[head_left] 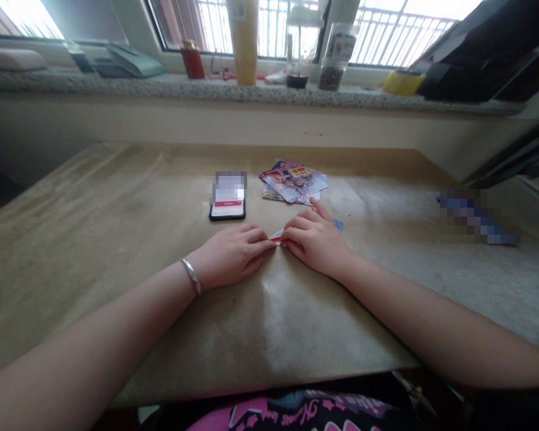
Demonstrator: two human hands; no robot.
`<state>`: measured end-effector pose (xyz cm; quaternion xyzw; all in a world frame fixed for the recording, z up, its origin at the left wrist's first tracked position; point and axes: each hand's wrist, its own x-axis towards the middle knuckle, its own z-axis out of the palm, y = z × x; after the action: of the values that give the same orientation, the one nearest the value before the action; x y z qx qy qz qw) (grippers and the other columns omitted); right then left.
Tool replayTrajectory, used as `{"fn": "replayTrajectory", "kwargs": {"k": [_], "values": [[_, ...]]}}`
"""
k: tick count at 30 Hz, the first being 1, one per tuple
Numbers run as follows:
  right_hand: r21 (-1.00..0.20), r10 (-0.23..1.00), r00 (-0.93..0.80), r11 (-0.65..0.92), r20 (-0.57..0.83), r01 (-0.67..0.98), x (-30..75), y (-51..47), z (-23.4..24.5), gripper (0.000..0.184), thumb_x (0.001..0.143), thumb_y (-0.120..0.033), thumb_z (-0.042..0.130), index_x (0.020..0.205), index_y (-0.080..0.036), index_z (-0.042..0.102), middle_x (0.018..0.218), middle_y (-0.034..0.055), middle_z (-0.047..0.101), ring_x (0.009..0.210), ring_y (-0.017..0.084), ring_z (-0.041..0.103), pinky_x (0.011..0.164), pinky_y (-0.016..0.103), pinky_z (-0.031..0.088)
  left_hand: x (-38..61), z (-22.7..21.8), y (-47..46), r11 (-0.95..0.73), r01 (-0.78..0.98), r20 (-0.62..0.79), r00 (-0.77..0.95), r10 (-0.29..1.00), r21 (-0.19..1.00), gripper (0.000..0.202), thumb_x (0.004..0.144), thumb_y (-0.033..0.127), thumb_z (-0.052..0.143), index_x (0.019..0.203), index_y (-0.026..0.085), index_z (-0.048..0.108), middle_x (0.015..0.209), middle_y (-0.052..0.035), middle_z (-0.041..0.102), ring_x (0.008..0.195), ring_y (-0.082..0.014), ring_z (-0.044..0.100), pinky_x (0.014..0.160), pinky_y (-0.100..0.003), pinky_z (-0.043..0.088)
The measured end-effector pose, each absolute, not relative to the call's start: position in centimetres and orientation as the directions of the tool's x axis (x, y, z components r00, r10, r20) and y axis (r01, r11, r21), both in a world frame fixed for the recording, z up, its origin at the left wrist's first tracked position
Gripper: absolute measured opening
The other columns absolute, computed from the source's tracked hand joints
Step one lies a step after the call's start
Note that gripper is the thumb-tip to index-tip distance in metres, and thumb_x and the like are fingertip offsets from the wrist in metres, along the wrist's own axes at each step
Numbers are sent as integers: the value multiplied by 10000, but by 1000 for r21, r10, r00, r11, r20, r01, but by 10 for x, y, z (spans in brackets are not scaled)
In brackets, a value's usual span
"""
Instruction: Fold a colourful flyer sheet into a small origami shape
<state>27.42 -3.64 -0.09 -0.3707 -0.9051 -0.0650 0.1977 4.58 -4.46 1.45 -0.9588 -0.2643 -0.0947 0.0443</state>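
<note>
Both my hands meet at the middle of a tan table (117, 227). My left hand (231, 254), with a silver bracelet on its wrist, has its fingers curled and pinches one end of a small folded coloured paper (277, 237). My right hand (314, 239) covers most of that paper, fingers curled on it, index finger pointing away. A blue corner of the paper (338, 224) shows past the right hand.
A phone (227, 200) lies screen up just beyond my hands. A pile of colourful leaflets (293, 179) sits to its right. A blurred flat object (478, 218) lies far right. The stone windowsill (161, 87) holds bottles, a red container (192, 60) and a jar.
</note>
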Motion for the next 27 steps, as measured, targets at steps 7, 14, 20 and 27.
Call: {"fn": "replayTrajectory", "kwargs": {"k": [7, 14, 20, 27], "values": [[10, 511, -770, 831, 383, 557, 274, -38, 3, 251, 930, -218, 454, 946, -246, 703, 966, 2, 716, 937, 195, 523, 988, 386, 328, 45, 14, -43, -862, 506, 196, 848, 492, -26, 338, 903, 216, 475, 1217, 179, 595, 1013, -92, 622, 927, -208, 560, 811, -341, 512], [20, 557, -755, 800, 347, 600, 274, -39, 3, 239, 935, -242, 462, 969, -231, 699, 984, 24, 717, 940, 209, 511, 871, 367, 336, 44, 14, -43, -862, 505, 213, 846, 489, -26, 335, 895, 213, 484, 1207, 176, 598, 1015, -95, 623, 918, -205, 572, 800, -333, 512], [35, 521, -773, 821, 362, 569, 274, -37, 3, 249, 952, -259, 457, 1017, -254, 697, 1051, 22, 700, 957, 205, 492, 861, 364, 330, 41, 15, -43, -857, 513, 205, 845, 495, -44, 309, 903, 209, 457, 1157, 183, 631, 975, -88, 629, 866, -193, 574, 771, -320, 506], [61, 516, -781, 820, 351, 569, 273, -36, 5, 223, 935, -259, 489, 991, -271, 704, 1014, 40, 683, 965, 213, 476, 849, 374, 318, 41, 15, -41, -867, 495, 215, 854, 474, -54, 301, 910, 210, 443, 1139, 183, 636, 961, -87, 629, 853, -188, 567, 760, -314, 501]]}}
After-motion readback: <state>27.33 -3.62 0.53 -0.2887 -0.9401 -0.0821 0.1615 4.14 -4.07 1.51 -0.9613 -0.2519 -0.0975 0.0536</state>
